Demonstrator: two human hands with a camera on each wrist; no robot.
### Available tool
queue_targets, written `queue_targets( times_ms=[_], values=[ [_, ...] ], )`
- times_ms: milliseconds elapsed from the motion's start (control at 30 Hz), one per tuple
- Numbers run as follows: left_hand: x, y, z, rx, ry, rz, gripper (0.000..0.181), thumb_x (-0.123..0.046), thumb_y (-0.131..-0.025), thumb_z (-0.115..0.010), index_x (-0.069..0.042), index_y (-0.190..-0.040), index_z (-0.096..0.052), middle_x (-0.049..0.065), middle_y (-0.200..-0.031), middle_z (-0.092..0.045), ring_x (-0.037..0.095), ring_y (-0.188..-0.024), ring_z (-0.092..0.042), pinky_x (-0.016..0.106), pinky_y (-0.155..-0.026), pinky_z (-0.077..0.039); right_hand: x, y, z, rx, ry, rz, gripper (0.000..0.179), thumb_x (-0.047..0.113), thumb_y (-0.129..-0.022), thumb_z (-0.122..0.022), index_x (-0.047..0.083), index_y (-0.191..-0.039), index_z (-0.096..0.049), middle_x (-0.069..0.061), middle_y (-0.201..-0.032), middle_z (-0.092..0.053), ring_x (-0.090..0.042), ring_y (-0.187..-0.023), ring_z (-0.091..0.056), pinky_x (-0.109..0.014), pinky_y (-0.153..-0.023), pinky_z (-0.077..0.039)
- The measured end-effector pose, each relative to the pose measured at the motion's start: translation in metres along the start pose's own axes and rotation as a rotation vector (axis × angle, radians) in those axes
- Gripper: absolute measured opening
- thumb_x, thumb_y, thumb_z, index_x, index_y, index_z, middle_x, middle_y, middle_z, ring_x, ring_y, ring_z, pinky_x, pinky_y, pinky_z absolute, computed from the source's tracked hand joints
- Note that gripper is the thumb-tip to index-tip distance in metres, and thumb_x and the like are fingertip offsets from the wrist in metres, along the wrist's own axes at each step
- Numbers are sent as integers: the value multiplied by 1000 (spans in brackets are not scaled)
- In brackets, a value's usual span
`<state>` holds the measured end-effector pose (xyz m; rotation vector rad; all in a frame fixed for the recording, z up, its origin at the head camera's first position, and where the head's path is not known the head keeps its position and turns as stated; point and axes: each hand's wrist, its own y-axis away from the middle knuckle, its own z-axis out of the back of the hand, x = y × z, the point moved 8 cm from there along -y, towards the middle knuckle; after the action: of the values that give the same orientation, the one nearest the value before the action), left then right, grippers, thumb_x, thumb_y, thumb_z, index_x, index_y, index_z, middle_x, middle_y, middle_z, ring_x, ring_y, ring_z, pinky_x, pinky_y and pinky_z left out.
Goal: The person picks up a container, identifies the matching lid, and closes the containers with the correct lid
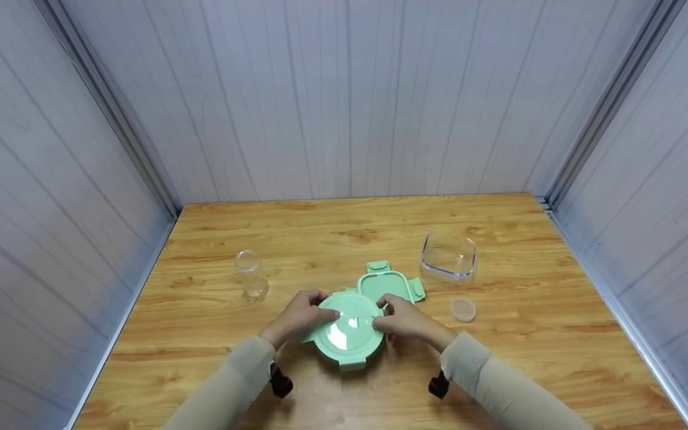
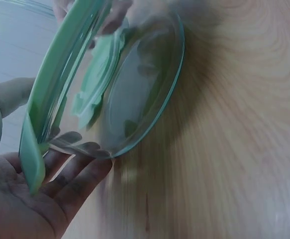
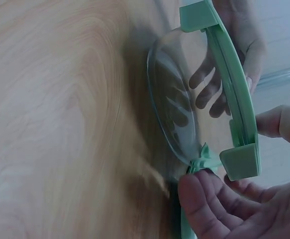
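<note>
A round glass food container with a green clip lid (image 1: 344, 341) is held between both hands over the front middle of the table. Its clear bowl (image 2: 170, 94) shows under the lid in the wrist views. My left hand (image 1: 301, 316) grips its left side, thumb on the lid and fingers under the glass. On the right side, my right hand (image 1: 408, 322) holds the rim, with the thumb on the lid and curled fingers beside a side clip (image 3: 241, 162). Just behind lies a square green lid (image 1: 381, 285) with clips, partly covered by the round one.
A small clear glass jar (image 1: 253, 279) is at the left. At the back right sits a square glass container (image 1: 448, 273), with a small round pinkish lid (image 1: 463, 310) in front of it. Panelled walls (image 1: 344, 107) enclose the wooden table (image 1: 296, 227) behind and at both sides.
</note>
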<state>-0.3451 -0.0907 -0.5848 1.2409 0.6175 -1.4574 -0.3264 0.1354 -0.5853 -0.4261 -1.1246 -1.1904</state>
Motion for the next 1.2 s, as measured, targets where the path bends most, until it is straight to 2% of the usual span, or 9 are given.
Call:
queue_targets(
  times_ms=[133,233,367,533,733,1000,1200],
  values=[
    [-1,3,-1,-11,-18,-7,35,-24,-93,-84,-3,-119,-73,9,-116,-74,20,-106,-65,34,-98,-56,9,-3,0,-22,85,82,49,21,-89,-72,1,-133,-66,-12,-117,-67,-21,-100,-62,-37,-84,-57],
    [-2,7,-2,-16,-43,-17,36,-28,-95,-82,-5,-121,-73,8,-117,-74,20,-107,-65,36,-99,-56,12,-5,-2,-25,96,118,48,21,-89,-72,0,-133,-70,-12,-123,-70,-20,-105,-61,-36,-91,-54],
    [-2,11,-2,-28,-95,-28,40,-36,-99,-79,-8,-126,-72,7,-121,-73,22,-109,-64,39,-99,-56,11,-8,-4,-33,58,124,48,25,-94,-74,0,-135,-70,-12,-124,-70,-18,-102,-60,-31,-88,-52],
    [-2,17,2,-65,-141,-36,50,-43,-100,-78,-7,-133,-70,8,-125,-72,24,-113,-64,42,-98,-57,12,-14,-3,-90,53,103,53,34,-101,-74,0,-141,-66,-13,-128,-70,-24,-111,-63,-41,-97,-55],
    [0,21,6,-74,-161,-14,55,-47,-96,-81,-9,-134,-69,8,-125,-71,25,-112,-65,40,-96,-60,15,-20,-2,-148,45,77,55,36,-102,-76,-1,-141,-64,-16,-128,-68,-28,-114,-64,-48,-99,-57],
    [-4,29,9,-59,-184,-49,54,-45,-94,-84,-9,-132,-69,9,-127,-72,26,-116,-67,46,-100,-61,21,-23,-4,-152,23,59,55,38,-101,-77,1,-141,-64,-15,-131,-69,-29,-121,-63,-50,-104,-55],
    [-2,39,16,-85,-200,-48,65,-44,-90,-88,-3,-136,-66,14,-131,-71,31,-119,-68,48,-98,-61,21,-29,-6,-160,38,57,54,40,-101,-77,2,-139,-66,-15,-131,-69,-29,-122,-63,-50,-105,-55]
  ],
)
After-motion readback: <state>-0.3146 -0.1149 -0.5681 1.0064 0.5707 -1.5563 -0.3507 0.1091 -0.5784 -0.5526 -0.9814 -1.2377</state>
